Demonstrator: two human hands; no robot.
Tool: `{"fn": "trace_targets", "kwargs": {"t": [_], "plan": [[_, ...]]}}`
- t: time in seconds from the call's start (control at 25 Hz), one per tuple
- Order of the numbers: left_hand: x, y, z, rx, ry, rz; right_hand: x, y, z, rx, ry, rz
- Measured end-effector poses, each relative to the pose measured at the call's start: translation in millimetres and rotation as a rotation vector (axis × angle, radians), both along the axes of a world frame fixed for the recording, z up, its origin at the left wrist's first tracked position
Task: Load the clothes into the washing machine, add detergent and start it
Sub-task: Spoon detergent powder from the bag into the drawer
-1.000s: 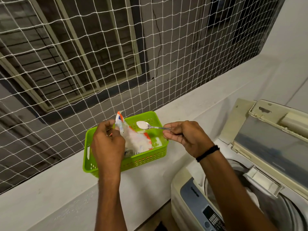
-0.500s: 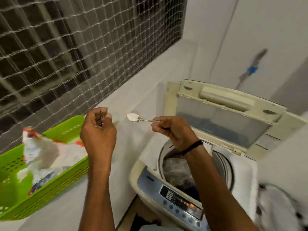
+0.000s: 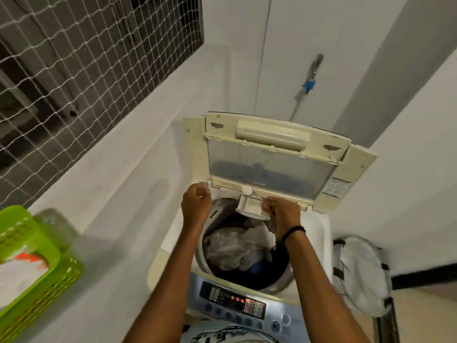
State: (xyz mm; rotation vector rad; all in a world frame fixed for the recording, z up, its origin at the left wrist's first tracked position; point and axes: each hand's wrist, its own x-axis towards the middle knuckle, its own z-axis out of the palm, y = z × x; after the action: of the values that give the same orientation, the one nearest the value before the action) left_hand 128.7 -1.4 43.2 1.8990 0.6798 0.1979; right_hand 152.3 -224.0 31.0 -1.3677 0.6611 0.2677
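Fingers (image 3: pixel 269 206) of the right hand (image 3: pixel 283 214) pinch a spoon (image 3: pixel 248 190) of white powder over the detergent drawer (image 3: pixel 251 211); left hand (image 3: pixel 197 204) curled, empty. Clothes (image 3: pixel 235 248) fill the drum (image 3: pixel 279 280); green basket (image 3: pixel 32 243) holds a packet (image 3: pixel 17 271).

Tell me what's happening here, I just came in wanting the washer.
A person is adding detergent. Their right hand holds a spoon of white powder over the small drawer pulled out at the back rim of the washing machine, whose lid is up. The left hand is curled nearby, holding nothing visible. Clothes are already inside and the control panel is lit. The detergent packet sits in a green basket at left.
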Motion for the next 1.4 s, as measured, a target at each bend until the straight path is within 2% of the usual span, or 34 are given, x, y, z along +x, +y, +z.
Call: {"fn": "trace_targets", "kwargs": {"t": [0.12, 0.24, 0.32, 0.36, 0.56, 0.68, 0.72, 0.8, 0.92, 1.08, 1.28, 1.4], "plan": [[29.8, -23.9, -46.1, -0.490, 0.279, -0.042, -1.8, -12.9, -36.4, -0.374, -0.003, 0.016], [39.0, -49.4, -75.7, -1.016, 0.366, 0.021, -3.0, -4.9, -67.4, -0.702, -0.075, 0.161], [40.2, -61.9, -87.1, -1.178, 0.406, 0.071, -5.2, 1.8, -75.1, -0.826, -0.123, 0.252], [41.8, -65.5, -91.4, -1.193, 0.424, 0.097, -7.0, 4.1, -74.8, -0.849, -0.152, 0.269], [48.8, -72.2, -97.6, -1.154, 0.417, 0.158, -1.9, 7.8, -58.4, -0.903, -0.252, 0.212], [49.6, -67.1, -91.2, -1.100, 0.401, 0.128, 5.8, 5.6, -59.4, -0.844, -0.168, 0.148], [49.7, -65.3, -86.4, -1.070, 0.387, 0.123, 8.2, 4.5, -63.4, -0.759, -0.147, 0.134], [49.1, -59.1, -65.3, -0.971, 0.345, 0.138, 10.5, 6.3, -59.1, -0.450, -0.093, 0.071], [52.1, -38.5, -25.4, -0.815, 0.256, 0.256, 14.4, 15.9, -36.0, -0.076, -0.036, 0.007], [20.0, 1.9, 34.5, -0.727, -0.069, 0.277, 6.3, 48.5, 17.3, 0.229, -0.055, 0.010], [-60.4, 61.8, 110.2, -0.426, -0.430, 0.245, -15.5, 114.5, 82.6, 0.378, -0.122, 0.237], [-118.7, 97.5, 159.8, -0.197, -0.644, 0.372, -40.5, 168.0, 122.4, 0.433, -0.158, 0.428]]}}
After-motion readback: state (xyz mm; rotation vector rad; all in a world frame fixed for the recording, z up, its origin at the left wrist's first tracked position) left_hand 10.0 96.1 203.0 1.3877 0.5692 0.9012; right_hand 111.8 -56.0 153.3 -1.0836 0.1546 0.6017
